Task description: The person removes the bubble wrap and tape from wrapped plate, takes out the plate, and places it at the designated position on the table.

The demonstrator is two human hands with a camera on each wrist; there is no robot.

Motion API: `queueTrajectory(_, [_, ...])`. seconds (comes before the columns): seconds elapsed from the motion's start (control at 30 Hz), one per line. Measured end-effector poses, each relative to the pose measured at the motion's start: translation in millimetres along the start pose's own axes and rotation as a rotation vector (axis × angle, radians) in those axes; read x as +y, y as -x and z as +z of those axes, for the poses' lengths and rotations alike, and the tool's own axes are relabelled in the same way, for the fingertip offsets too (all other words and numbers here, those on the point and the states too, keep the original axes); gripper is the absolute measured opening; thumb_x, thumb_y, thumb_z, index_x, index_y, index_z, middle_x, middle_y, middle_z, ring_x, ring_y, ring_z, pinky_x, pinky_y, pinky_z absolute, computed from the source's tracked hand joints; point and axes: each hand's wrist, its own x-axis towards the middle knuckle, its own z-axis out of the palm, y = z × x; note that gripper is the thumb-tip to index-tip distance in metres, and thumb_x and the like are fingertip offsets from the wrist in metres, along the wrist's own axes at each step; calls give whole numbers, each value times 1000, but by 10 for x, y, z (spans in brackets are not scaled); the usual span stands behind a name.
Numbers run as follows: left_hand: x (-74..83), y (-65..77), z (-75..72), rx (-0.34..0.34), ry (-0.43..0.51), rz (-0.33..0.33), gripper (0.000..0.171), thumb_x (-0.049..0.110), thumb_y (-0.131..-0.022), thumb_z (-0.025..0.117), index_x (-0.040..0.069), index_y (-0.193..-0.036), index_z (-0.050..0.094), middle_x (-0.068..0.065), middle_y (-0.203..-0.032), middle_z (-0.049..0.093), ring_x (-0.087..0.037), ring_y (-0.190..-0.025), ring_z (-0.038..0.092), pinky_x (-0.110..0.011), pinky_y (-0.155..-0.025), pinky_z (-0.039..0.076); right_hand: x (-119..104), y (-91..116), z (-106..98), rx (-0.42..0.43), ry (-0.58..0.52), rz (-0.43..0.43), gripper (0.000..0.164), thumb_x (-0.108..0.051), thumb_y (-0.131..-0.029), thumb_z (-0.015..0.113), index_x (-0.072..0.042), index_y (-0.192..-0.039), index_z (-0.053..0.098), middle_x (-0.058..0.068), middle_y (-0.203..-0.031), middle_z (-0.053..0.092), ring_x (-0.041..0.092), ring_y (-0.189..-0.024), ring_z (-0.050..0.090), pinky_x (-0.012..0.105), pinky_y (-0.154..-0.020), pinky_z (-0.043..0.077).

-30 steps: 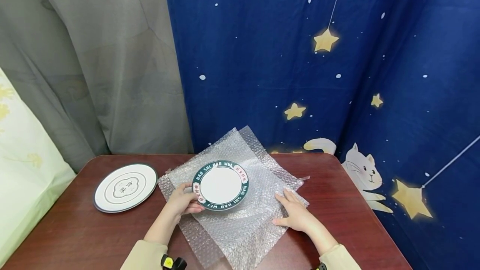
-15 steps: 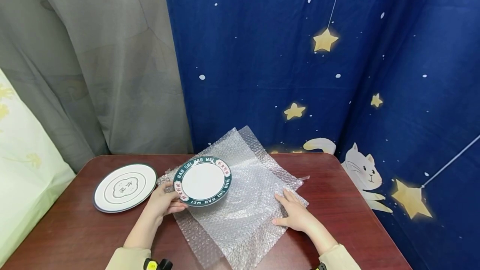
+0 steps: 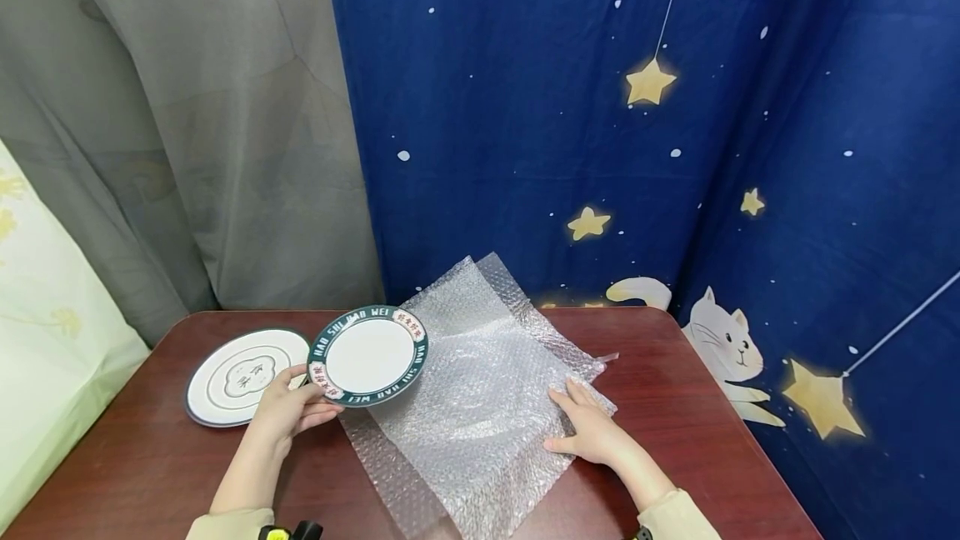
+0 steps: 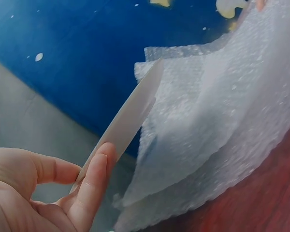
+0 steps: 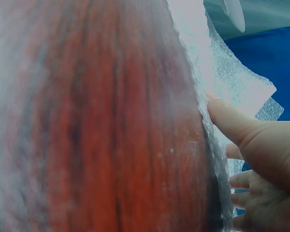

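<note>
My left hand (image 3: 288, 408) pinches the left rim of a white plate (image 3: 369, 355) with a dark green lettered border. The plate is held raised and slightly tilted, overlapping the right edge of another plate (image 3: 223, 377) in the head view. Seen edge-on from the left wrist, the held plate (image 4: 128, 118) sits between thumb and fingers. Crossed sheets of bubble wrap (image 3: 480, 398) lie at mid-table. My right hand (image 3: 588, 430) rests on their right side, fingers spread. In the right wrist view, that hand (image 5: 268, 159) lies along the wrap's edge (image 5: 208, 111).
The reddish-brown wooden table (image 3: 675, 407) ends at a curved back edge. Behind it hang a grey curtain (image 3: 225, 132) and a blue star-patterned curtain (image 3: 510, 107). A pale cloth (image 3: 52, 340) drapes along the left side.
My left hand has carried the green-rimmed plate leftward, from above the bubble wrap to partly over the other plate. My right hand has stayed in place on the wrap.
</note>
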Motion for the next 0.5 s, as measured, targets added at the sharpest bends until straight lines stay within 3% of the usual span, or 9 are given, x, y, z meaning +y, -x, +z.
queueTrajectory(0.27, [76, 43, -225, 29, 55, 13, 68, -5, -95, 39, -3, -149, -2, -11, -74, 67, -24, -67, 70, -38, -70, 56, -16, 17, -8, -6, -11, 6, 84, -40, -77, 79, 0, -141, 43, 33, -148, 22, 50, -137, 15, 66, -103, 20])
queueTrajectory(0.5, [65, 60, -386, 60, 89, 11, 64, -6, -94, 40, -3, -147, 3, -9, -74, 67, -23, -67, 70, -37, -69, 56, -9, 23, -2, -11, -17, 3, 84, -40, -77, 78, 1, -141, 43, 33, -148, 22, 50, -137, 15, 66, -103, 20])
